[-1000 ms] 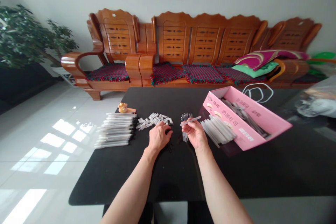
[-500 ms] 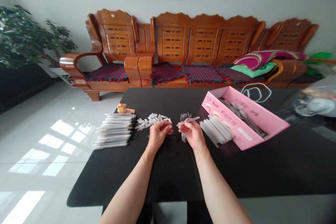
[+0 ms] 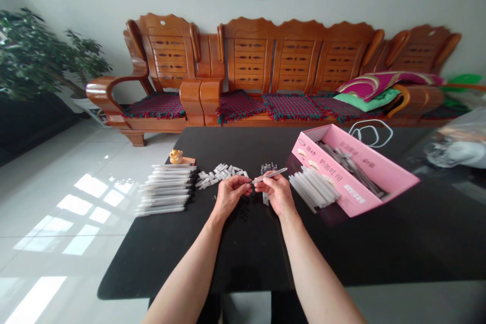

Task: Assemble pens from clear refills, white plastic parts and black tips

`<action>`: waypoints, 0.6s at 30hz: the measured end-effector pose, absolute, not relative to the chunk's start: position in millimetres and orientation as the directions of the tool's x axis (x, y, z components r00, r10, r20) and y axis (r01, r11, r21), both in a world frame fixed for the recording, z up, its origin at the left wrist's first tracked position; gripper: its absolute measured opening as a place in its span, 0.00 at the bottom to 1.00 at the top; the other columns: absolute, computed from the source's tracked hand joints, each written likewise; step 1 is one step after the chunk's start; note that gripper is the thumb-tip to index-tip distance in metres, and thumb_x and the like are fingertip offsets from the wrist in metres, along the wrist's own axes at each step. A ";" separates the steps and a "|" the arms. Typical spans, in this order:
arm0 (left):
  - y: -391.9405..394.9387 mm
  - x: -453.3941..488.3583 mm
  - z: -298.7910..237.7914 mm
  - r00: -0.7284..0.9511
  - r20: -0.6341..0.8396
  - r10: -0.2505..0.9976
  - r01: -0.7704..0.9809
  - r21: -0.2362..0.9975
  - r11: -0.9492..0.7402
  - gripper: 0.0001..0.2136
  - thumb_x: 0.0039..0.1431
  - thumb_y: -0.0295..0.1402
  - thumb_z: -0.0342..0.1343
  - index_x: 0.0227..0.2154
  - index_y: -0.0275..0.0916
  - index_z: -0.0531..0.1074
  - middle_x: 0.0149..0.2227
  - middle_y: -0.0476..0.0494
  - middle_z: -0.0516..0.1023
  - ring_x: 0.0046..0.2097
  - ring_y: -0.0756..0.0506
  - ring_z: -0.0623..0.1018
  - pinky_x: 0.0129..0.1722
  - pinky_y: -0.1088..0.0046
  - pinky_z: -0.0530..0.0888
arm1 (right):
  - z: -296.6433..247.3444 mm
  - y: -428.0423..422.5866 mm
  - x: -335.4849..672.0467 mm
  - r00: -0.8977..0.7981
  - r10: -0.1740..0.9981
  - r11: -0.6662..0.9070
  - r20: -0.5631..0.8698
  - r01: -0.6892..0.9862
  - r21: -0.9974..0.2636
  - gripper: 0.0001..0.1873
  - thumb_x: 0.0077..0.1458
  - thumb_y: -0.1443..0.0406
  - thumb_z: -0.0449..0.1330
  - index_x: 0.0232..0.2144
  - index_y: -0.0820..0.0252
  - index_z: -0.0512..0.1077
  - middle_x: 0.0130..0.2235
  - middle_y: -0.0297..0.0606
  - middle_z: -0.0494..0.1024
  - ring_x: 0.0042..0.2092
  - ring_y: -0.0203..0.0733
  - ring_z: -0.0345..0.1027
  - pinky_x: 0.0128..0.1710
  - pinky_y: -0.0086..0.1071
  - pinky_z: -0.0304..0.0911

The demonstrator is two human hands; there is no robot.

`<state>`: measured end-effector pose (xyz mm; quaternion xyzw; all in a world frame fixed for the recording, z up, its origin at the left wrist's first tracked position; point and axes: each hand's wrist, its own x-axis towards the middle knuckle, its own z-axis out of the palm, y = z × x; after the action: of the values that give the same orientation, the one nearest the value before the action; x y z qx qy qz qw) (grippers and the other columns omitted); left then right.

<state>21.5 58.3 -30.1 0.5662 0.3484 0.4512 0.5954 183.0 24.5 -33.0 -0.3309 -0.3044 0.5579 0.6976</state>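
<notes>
My right hand (image 3: 280,195) pinches a translucent pen barrel (image 3: 280,171), which slants up to the right. At its left end my left hand (image 3: 230,195) is closed, thumb and fingers pressed together around a small dark piece too tiny to name. The two hands almost meet. Behind my right hand lies a bundle of thin pen refills (image 3: 265,199), partly covered. Short whitish pen caps (image 3: 220,174) are heaped beyond my left hand. Small black pieces (image 3: 243,210) are scattered on the table between my wrists.
Assembled-looking pens with dark ends (image 3: 165,190) lie in a row at left, near a small yellow figurine (image 3: 175,156). Pale tubes (image 3: 313,188) lean against a pink box (image 3: 351,190) holding dark sticks. A white cord (image 3: 387,134) and plastic bag (image 3: 459,142) are on the black table (image 3: 243,258).
The pen barrel has shifted slightly left and down with my right hand, so its left end now meets my left fingertips. Before, a gap separated them.
</notes>
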 end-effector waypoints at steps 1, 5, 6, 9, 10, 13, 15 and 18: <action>58.1 21.5 -29.9 0.354 0.095 0.930 -0.137 0.989 -0.049 0.13 0.51 0.39 0.64 0.34 0.33 0.77 0.26 0.44 0.80 0.29 0.47 0.80 0.32 0.72 0.78 | -32.8 24.5 182.7 0.194 0.979 0.159 0.056 -0.572 -0.805 0.09 0.47 0.68 0.67 0.33 0.60 0.72 0.32 0.39 0.83 0.28 0.42 0.78 0.28 0.31 0.75; 57.5 21.8 -29.1 0.352 0.086 0.932 -0.132 0.990 -0.042 0.14 0.51 0.39 0.64 0.34 0.33 0.77 0.26 0.44 0.80 0.28 0.47 0.79 0.31 0.72 0.78 | -31.7 24.5 181.6 0.206 0.977 0.157 0.047 -0.561 -0.813 0.10 0.46 0.68 0.68 0.32 0.61 0.72 0.31 0.39 0.83 0.28 0.42 0.78 0.28 0.31 0.75; 57.4 21.9 -28.9 0.349 0.085 0.933 -0.135 0.990 -0.040 0.14 0.50 0.39 0.64 0.34 0.33 0.77 0.26 0.44 0.80 0.28 0.47 0.79 0.31 0.72 0.78 | -31.5 24.6 181.4 0.204 0.978 0.156 0.046 -0.560 -0.814 0.10 0.46 0.68 0.68 0.32 0.61 0.72 0.31 0.40 0.83 0.27 0.42 0.78 0.27 0.31 0.75; 57.5 22.4 -29.0 0.349 0.084 0.934 -0.153 0.988 -0.032 0.13 0.50 0.38 0.65 0.33 0.33 0.76 0.25 0.44 0.80 0.28 0.47 0.80 0.31 0.72 0.78 | -31.2 24.8 181.0 0.202 0.978 0.153 0.045 -0.559 -0.815 0.10 0.46 0.68 0.68 0.32 0.61 0.72 0.31 0.40 0.83 0.27 0.43 0.78 0.27 0.31 0.75; 57.5 22.5 -29.3 0.350 0.084 0.933 -0.162 0.986 -0.028 0.13 0.50 0.38 0.65 0.33 0.33 0.76 0.25 0.44 0.80 0.28 0.47 0.80 0.31 0.72 0.78 | -31.3 24.9 181.0 0.202 0.978 0.152 0.044 -0.559 -0.815 0.10 0.46 0.68 0.68 0.32 0.61 0.72 0.31 0.40 0.83 0.27 0.43 0.78 0.27 0.31 0.75; 57.6 23.2 -30.4 0.352 0.079 0.933 -0.188 0.982 -0.013 0.13 0.50 0.37 0.65 0.34 0.33 0.76 0.25 0.44 0.80 0.28 0.47 0.80 0.31 0.73 0.78 | -31.6 25.3 180.9 0.201 0.979 0.147 0.040 -0.556 -0.818 0.10 0.45 0.68 0.68 0.32 0.60 0.72 0.31 0.39 0.83 0.27 0.43 0.78 0.27 0.32 0.75; 57.3 23.6 -31.0 0.352 0.078 0.933 -0.195 0.981 -0.009 0.12 0.50 0.37 0.65 0.34 0.33 0.75 0.26 0.45 0.79 0.28 0.48 0.79 0.31 0.73 0.78 | -31.6 25.6 180.6 0.198 0.980 0.139 0.033 -0.552 -0.822 0.11 0.45 0.67 0.68 0.32 0.60 0.71 0.30 0.39 0.83 0.27 0.43 0.78 0.27 0.32 0.75; 56.6 24.0 -30.9 0.345 0.091 0.934 -0.199 0.980 -0.022 0.12 0.50 0.36 0.65 0.34 0.33 0.75 0.26 0.45 0.79 0.27 0.48 0.79 0.31 0.74 0.77 | -31.5 26.0 180.1 0.198 0.980 0.124 0.016 -0.547 -0.828 0.12 0.44 0.67 0.69 0.32 0.60 0.71 0.29 0.38 0.82 0.26 0.43 0.78 0.26 0.32 0.75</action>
<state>24.0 56.6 -30.9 0.5449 0.3372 0.4624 0.6128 180.1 26.0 -31.5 -0.3582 -0.3021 0.5563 0.6863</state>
